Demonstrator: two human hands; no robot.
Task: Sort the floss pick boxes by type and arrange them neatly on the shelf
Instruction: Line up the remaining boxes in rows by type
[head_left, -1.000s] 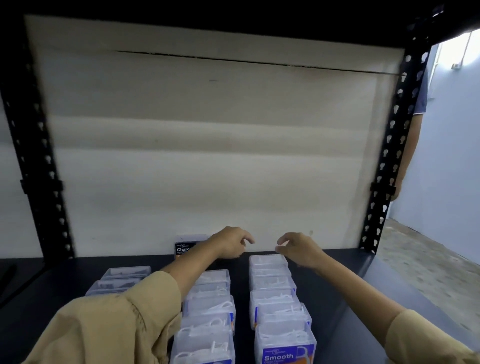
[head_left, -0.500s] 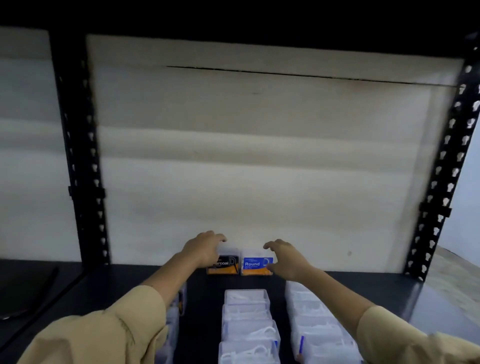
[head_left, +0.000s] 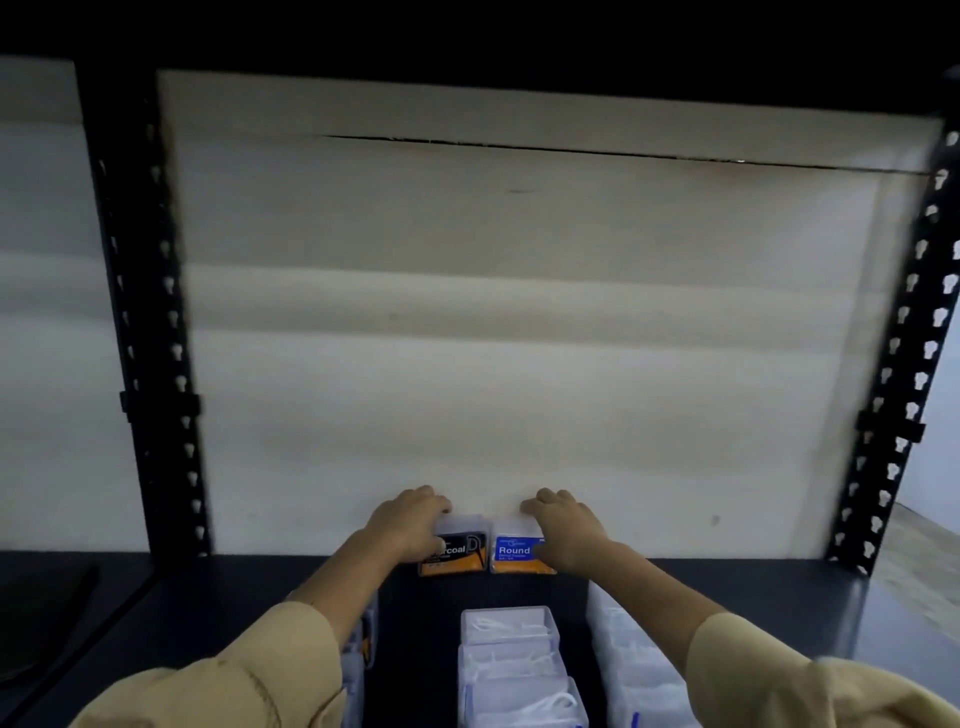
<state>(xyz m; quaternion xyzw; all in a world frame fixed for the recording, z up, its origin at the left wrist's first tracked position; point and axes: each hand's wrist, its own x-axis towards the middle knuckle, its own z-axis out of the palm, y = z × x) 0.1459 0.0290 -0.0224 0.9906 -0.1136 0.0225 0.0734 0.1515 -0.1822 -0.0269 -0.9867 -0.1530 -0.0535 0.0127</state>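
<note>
Two floss pick boxes stand upright side by side against the shelf's back wall. The black-and-orange Charcoal box is on the left, and my left hand wraps over its top and left side. The blue-and-orange Round box touches it on the right, with my right hand curled over its top and right side. Nearer to me, clear boxes of white picks lie flat in a middle row, a right row and a left row half hidden under my left sleeve.
The dark shelf board runs to both sides of the rows. Black perforated uprights stand at the left and right. A pale back panel closes the rear, and a dark shelf hangs overhead.
Both hands have reached forward from above the rows to the back wall and closed over the two upright boxes. The view has shifted left, bringing the Round box into sight.
</note>
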